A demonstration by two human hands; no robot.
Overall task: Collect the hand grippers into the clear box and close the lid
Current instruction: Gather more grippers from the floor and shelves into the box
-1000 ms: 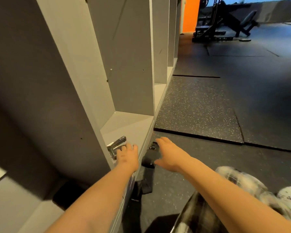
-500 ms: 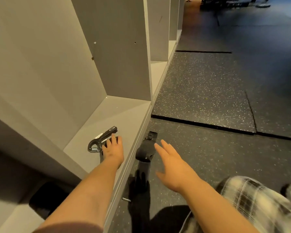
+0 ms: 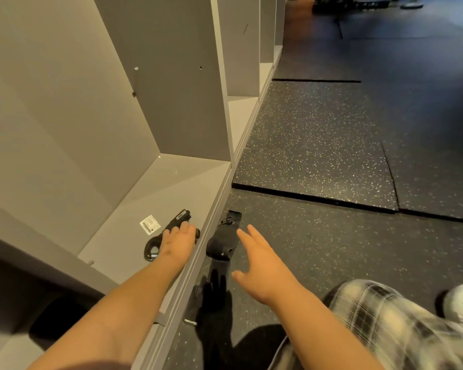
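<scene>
Hand gripper [image 3: 181, 217]: matt black plastic handles, glossy metal spring. Shelf [image 3: 158, 188]: smooth matt grey board. Floor mat [image 3: 318, 145]: rough speckled rubber. Strap [image 3: 221, 244]: black cloth.

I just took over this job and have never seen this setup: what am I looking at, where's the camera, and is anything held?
No machine: a person's bare hands, filmed by a camera on their head, looking down. The left hand lies on a black hand gripper on the grey shelf, beside a white sticker; whether its fingers grip it I cannot tell. The right hand is open and empty, above the speckled floor near a black strap-like item. No clear box shows.
</scene>
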